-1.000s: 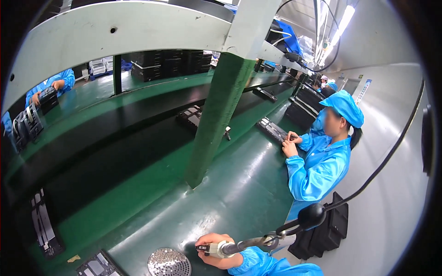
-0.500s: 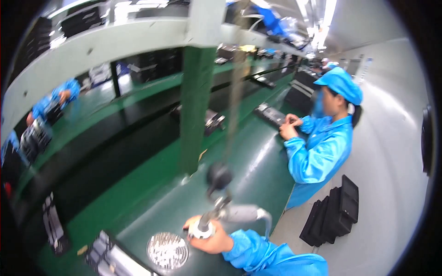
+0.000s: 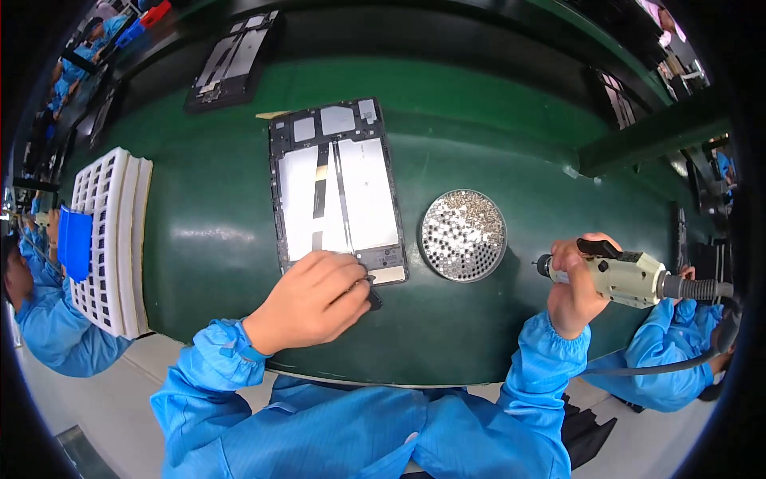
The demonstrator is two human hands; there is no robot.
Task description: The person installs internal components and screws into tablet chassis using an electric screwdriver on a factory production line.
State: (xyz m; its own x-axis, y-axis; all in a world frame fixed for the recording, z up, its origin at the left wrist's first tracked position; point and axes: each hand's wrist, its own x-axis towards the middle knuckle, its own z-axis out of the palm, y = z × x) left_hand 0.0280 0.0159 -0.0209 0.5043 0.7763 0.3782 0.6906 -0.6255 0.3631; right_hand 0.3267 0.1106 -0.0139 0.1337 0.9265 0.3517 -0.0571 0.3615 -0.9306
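My right hand [image 3: 576, 279] is wrapped round a cream-coloured electric screwdriver [image 3: 630, 279], which lies sideways in the grip with its tip pointing left. A cable runs from its back end. At the lower edge of an opened tablet housing [image 3: 363, 188], my left hand [image 3: 315, 303] has its fingers curled over a small black part [image 3: 373, 295], whose shape is mostly hidden. Silver plates, a dark strip and a ribbon cable show inside the housing. Between the hands stands a round dish [image 3: 425, 247] of small screws, some silver and some dark.
A stack of white foam trays [image 3: 136, 239] with a blue piece [image 3: 76, 243] on it stands at the left. Another tablet housing [image 3: 235, 60] lies at the back. A green beam [image 3: 654, 136] crosses at the right. Co-workers in blue sit on both sides.
The view has swung from the co-worker on the right down to my work place. My left hand has come into view. The screwdriver has gone from upright beside the dish to lying sideways.
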